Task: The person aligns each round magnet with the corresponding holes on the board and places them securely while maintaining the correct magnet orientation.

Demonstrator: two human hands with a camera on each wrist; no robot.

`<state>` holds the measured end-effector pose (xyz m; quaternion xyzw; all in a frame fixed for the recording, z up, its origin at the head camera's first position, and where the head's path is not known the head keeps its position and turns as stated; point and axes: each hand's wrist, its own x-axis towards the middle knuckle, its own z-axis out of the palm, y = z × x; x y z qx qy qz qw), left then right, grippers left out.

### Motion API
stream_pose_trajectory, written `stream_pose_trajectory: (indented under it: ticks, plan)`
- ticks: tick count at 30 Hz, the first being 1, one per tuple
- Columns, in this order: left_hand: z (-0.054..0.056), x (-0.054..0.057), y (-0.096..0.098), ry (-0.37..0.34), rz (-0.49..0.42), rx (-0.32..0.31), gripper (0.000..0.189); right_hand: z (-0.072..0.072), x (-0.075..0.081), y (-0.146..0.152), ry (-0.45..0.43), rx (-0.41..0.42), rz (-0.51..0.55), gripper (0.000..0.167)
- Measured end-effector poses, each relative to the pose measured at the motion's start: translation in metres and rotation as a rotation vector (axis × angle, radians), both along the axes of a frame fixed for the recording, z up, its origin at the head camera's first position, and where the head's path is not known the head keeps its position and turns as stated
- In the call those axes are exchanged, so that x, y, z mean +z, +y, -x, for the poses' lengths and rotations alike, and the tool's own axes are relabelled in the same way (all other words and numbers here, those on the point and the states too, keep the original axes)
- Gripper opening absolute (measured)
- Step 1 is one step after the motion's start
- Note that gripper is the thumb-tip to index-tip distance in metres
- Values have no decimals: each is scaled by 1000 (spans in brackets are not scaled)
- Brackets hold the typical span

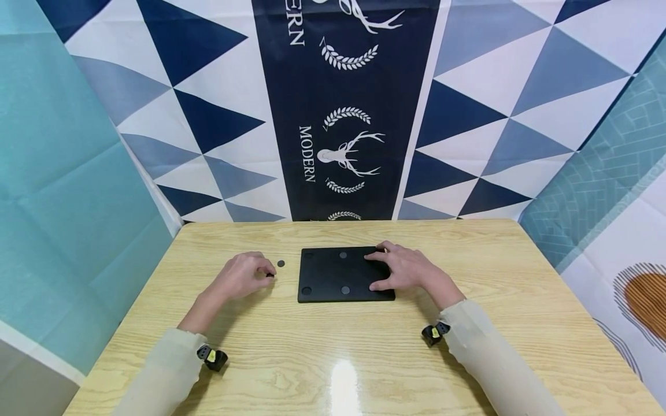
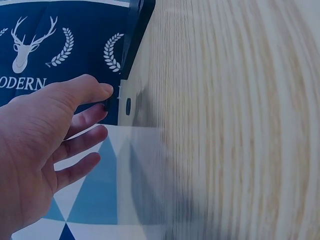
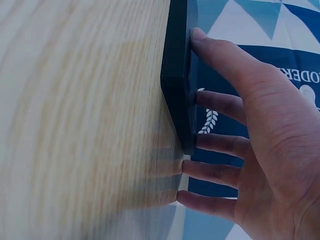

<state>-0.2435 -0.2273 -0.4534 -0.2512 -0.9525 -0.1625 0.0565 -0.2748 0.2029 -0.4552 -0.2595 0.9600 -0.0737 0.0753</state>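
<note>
My left hand (image 1: 243, 276) pinches a small dark disc (image 1: 270, 275) between thumb and forefinger, left of a flat black board (image 1: 321, 271). In the left wrist view only a dark sliver shows under the thumb tip, and the other fingers are spread loosely. A second dark disc (image 1: 281, 263) lies on the table between that hand and the board. Spread over the board's right end is my right hand (image 1: 406, 268), thumb and fingertips touching it, two fingers reaching past its edge in the right wrist view. Round marks (image 1: 345, 290) show on the board's face; the hand covers its right part.
The board lies on a light wood-grain table (image 1: 291, 346). A patterned cloth (image 1: 224, 115) hangs right behind the table's far edge, with more cloth at both sides. Each wrist carries a small black camera (image 1: 213, 357).
</note>
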Motion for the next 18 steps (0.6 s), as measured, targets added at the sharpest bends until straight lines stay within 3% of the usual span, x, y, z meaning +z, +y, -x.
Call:
stream_pose_trajectory:
  ticks: [18]
  plan:
    - [-2, -1, 15, 2, 13, -48, 10, 0, -1, 1, 12, 8, -1, 83]
